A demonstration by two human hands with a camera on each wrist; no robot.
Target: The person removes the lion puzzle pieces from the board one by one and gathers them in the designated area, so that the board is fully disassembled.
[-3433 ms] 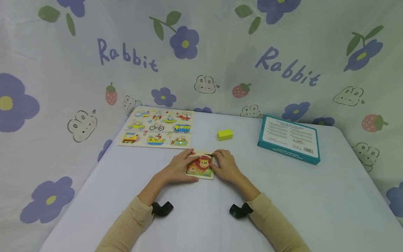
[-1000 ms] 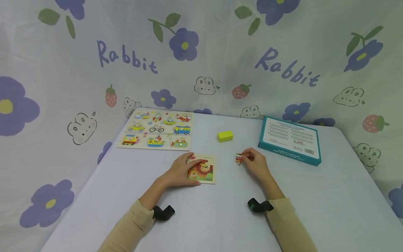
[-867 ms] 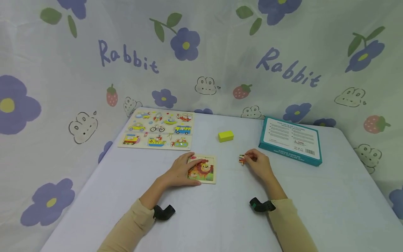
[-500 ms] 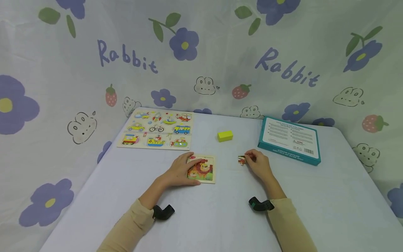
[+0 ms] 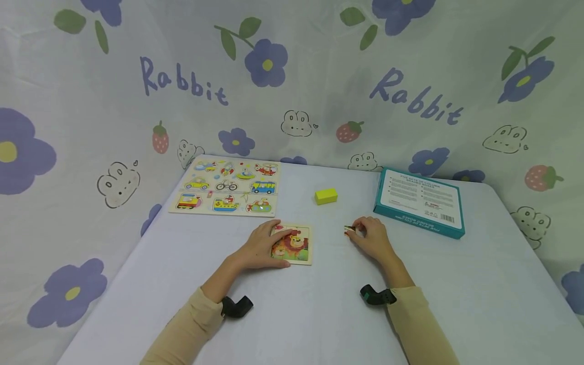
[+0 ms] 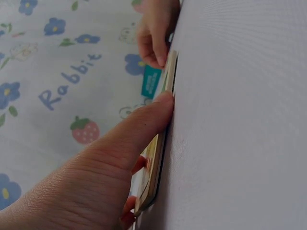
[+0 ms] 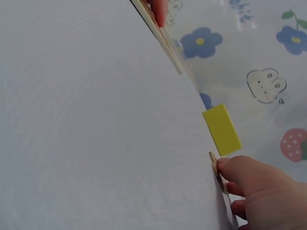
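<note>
A small square jigsaw puzzle [image 5: 299, 254] with a lion picture lies in its wooden frame on the white table, and its upper right corner shows a pale bare patch. My left hand [image 5: 261, 248] grips the frame from its left side, with the thumb at the near edge and a finger across the picture. To the right of it, my right hand [image 5: 375, 240] pinches a small jigsaw piece [image 5: 349, 229] between thumb and fingers. The right wrist view shows that piece [image 7: 219, 173] edge-on and tilted, close to the tabletop; its face is hidden there.
A yellow block [image 5: 326, 196] stands behind the puzzle. At the back left lies a wooden vehicle peg board [image 5: 228, 188]. A teal box [image 5: 418, 203] with a white printed label lies at the back right. Behind the table hangs a printed cloth [image 5: 319, 61].
From both hands at the puzzle, the right hand has moved right with a jigsaw piece from its upper right corner. Lately the piece has turned in the fingers. The left hand stays at the frame.
</note>
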